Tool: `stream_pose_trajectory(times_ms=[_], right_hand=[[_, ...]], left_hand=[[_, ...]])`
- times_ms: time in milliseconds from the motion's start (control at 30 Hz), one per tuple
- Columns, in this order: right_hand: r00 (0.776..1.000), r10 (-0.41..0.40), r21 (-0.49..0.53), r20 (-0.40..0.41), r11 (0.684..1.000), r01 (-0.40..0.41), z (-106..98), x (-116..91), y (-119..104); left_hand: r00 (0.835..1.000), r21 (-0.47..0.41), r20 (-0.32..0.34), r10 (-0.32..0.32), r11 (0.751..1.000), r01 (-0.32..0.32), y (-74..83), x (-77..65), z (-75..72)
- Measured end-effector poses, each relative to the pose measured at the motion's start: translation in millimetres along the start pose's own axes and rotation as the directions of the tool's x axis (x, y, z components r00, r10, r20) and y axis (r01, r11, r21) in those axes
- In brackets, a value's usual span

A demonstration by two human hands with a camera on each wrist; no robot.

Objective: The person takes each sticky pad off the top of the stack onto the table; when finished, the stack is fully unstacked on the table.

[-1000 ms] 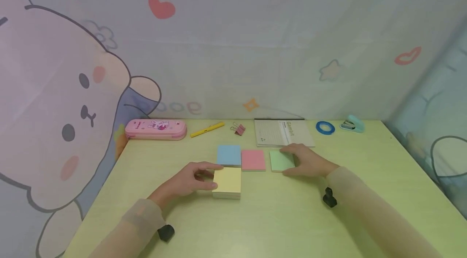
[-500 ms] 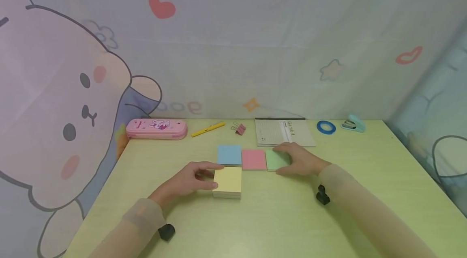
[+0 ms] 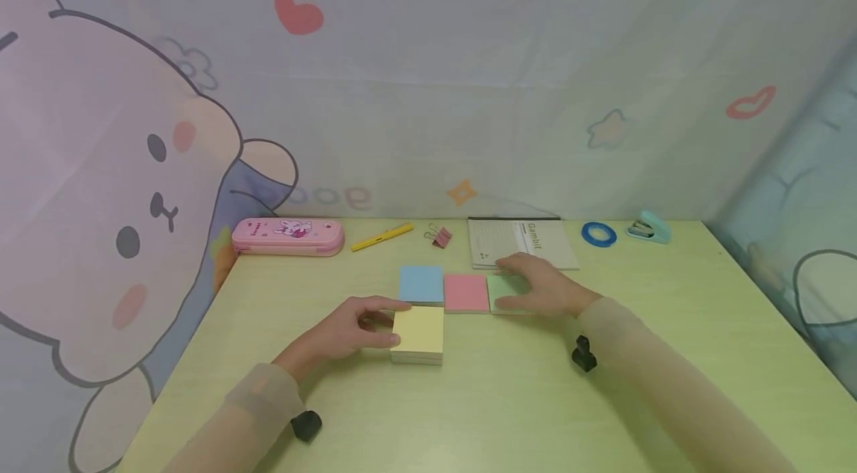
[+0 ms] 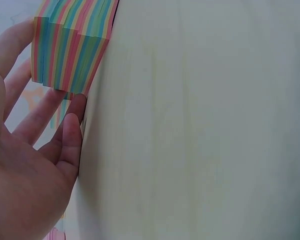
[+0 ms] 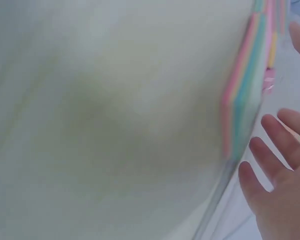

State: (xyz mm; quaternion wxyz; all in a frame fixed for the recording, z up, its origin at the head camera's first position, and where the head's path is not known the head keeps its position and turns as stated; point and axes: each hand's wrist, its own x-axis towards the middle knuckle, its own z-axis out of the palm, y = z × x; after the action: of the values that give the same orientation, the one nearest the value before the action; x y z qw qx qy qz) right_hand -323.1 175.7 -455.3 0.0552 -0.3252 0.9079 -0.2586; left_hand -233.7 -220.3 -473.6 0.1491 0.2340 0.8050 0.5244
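Observation:
My left hand (image 3: 344,328) holds the left side of a thick stack of sticky notes with a yellow top (image 3: 418,329), thumb near its front and a finger at its back. In the left wrist view, the stack's edges (image 4: 70,55) show coloured stripes. Behind it lies a blue sticky note pad (image 3: 420,284), and right of that a pink pad (image 3: 466,293). A green pad (image 3: 506,287) sits against the pink one's right side. Over the green pad hovers my right hand (image 3: 545,288), fingers spread. The right wrist view shows those fingers apart from the striped pad (image 5: 242,95).
Along the back of the table (image 3: 469,413) lie a pink pencil case (image 3: 288,237), a yellow pen (image 3: 382,236), a binder clip (image 3: 439,236), a notebook (image 3: 505,241), a blue tape roll (image 3: 599,234) and a mint stapler (image 3: 648,227). A printed cloth (image 3: 428,86) hangs behind.
My right hand has slid the green pad left against the pink pad, then let go and lifted slightly. My left hand has stayed on the yellow-topped stack.

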Motion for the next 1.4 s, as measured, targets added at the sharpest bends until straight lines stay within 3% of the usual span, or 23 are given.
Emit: stream_pose_trajectory(times_ms=[200,467,767,1033,1233,1400], right_hand=[[0.998,-0.065,0.15,-0.014,0.986,0.067,8,25,-38],[0.996,-0.085,0.138,-0.003,0.987,0.085,33,60,-70],[0.998,-0.063,0.2,0.011,0.978,0.059,46,72,-78],[0.992,-0.127,0.142,0.002,0.982,0.125,51,77,-81],[0.992,-0.126,0.108,0.001,0.986,0.125,56,81,-77],[0.994,-0.107,0.166,-0.009,0.98,0.107,58,82,-74]], left_hand=[[1.0,-0.005,0.0,0.003,1.0,-0.003,0.4,-1.0,0.5],[1.0,-0.005,-0.002,0.003,1.0,-0.003,1.8,0.8,1.0],[1.0,-0.006,0.001,0.002,1.0,-0.002,0.1,2.5,-0.2],[1.0,-0.011,-0.001,-0.008,1.0,0.008,-1.2,1.7,-0.5],[1.0,-0.007,-0.003,-0.011,1.0,0.011,-1.4,1.1,-0.1],[1.0,-0.007,0.003,-0.007,1.0,0.007,-1.4,0.3,0.0]])
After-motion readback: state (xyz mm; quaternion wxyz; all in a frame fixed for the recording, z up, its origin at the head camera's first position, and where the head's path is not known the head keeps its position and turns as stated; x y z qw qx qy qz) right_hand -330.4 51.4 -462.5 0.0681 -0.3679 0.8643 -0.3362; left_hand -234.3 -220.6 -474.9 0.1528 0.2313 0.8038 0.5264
